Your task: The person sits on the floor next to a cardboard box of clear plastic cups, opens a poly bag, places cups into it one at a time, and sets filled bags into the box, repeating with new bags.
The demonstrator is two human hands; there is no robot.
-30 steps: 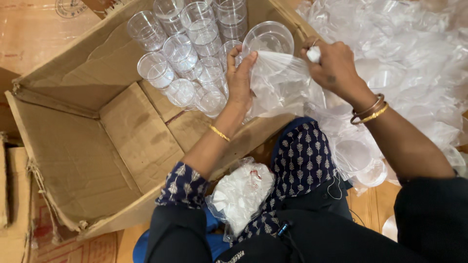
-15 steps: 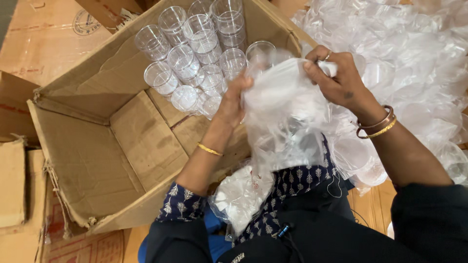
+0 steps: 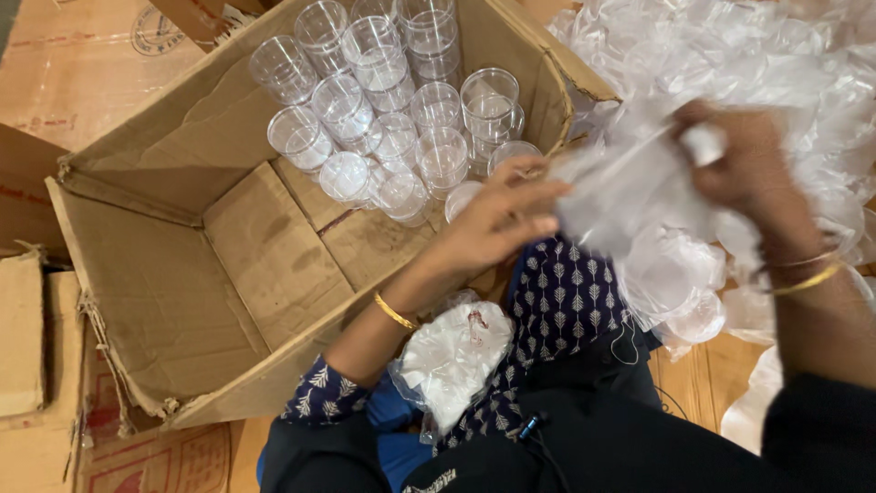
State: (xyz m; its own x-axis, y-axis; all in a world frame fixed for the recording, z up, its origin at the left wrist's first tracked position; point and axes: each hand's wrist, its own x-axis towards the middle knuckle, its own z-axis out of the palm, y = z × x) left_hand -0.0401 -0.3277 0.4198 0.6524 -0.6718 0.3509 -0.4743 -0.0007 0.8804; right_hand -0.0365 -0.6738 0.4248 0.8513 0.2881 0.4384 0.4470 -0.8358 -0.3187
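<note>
left hand (image 3: pixel 497 219): fingers curled onto the near edge of a clear plastic wrapper (image 3: pixel 630 196), pinching the film just above the lap.
right hand (image 3: pixel 753 173): blurred; closed on the far side of the same wrapper, with a small white piece (image 3: pixel 704 144) at the fingertips; what that piece is cannot be told.
wrapper position: stretched between both hands, beside the right wall of the cardboard box (image 3: pixel 164 301).
clear cups (image 3: pixel 383 100): about a dozen and a half, standing packed at the far end of the box; some look stacked.
box fill: judged well under half; near floor of the box bare cardboard.
loose film heap (image 3: pixel 730 46): piled at right, beyond the hands.
bag in lap (image 3: pixel 452 361): small clear bag of white pieces, resting untouched.
bangles: gold, one on each wrist.
</note>
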